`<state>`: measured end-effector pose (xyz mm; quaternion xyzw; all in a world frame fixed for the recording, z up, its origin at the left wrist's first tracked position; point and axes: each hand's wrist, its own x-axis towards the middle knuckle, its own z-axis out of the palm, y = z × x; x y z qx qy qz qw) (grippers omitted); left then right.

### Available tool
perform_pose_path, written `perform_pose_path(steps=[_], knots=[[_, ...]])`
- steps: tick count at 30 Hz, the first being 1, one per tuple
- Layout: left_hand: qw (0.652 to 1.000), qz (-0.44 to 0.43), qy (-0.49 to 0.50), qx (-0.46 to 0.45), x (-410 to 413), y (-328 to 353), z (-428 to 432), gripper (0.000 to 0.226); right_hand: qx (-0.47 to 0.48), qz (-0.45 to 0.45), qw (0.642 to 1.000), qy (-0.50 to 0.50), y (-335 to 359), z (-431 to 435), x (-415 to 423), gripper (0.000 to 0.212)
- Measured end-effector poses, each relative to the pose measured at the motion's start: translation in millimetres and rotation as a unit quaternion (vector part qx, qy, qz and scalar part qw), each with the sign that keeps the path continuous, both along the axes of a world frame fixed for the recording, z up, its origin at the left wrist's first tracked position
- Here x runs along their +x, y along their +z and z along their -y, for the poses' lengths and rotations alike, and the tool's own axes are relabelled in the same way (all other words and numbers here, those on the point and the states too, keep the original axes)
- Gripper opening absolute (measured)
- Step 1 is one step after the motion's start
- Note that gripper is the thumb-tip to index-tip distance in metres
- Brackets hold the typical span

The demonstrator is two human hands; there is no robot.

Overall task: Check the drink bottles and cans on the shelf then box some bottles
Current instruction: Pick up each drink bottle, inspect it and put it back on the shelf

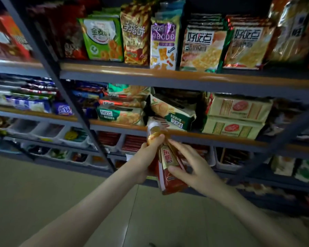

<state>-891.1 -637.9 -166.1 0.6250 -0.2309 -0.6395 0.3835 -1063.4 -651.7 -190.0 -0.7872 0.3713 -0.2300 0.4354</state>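
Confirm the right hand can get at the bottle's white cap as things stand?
Probably yes. The white cap sticks out bare above the left hand, which grips the bottle at the neck. The right hand holds the label just below; nothing lies between.
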Motion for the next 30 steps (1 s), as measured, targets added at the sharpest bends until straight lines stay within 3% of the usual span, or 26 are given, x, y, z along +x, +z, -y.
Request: perform_pose_path(steps=[2,6,8,10,12,16,19,21,24,27,30], knots=[[0.999,-0.014,-0.006,0.047,8,-2,-2,0.056,0.026,-0.05,0.998,-0.029,3,-2,13,0.066],[0.996,-0.012,-0.011,0.084,22,-8,-5,0.055,0.057,-0.167,0.984,-0.019,9,-11,45,0.093],[0.996,0.001,-0.027,0.082,29,-10,-6,0.057,0.099,-0.149,0.983,-0.032,6,-11,52,0.084],[0.997,0.021,-0.047,0.064,37,-12,-6,0.055,0.215,-0.064,0.973,-0.053,4,-8,48,0.072],[0.996,0.037,-0.069,0.034,45,-15,-7,0.053,0.363,0.077,0.923,-0.1,4,-4,42,0.068],[0.995,-0.014,-0.101,-0.016,55,-30,-10,0.054,0.55,0.302,0.764,-0.149,-3,-2,37,0.068],[0.987,-0.119,-0.106,-0.033,56,-36,-9,0.07,0.589,0.354,0.723,-0.074,-4,-10,38,0.075],[0.978,-0.177,-0.1,-0.055,53,-38,-6,0.073,0.57,0.322,0.755,-0.037,-2,-13,37,0.06],[0.985,-0.148,-0.078,-0.045,48,-36,-2,0.06,0.49,0.17,0.852,-0.067,0,-10,36,0.053],[0.993,-0.082,-0.076,-0.046,45,-39,3,0.064,0.373,-0.011,0.925,-0.068,-2,-8,33,0.071],[0.997,-0.064,-0.046,-0.017,42,-46,6,0.052,0.279,-0.054,0.959,0.002,-6,-18,35,0.091]])
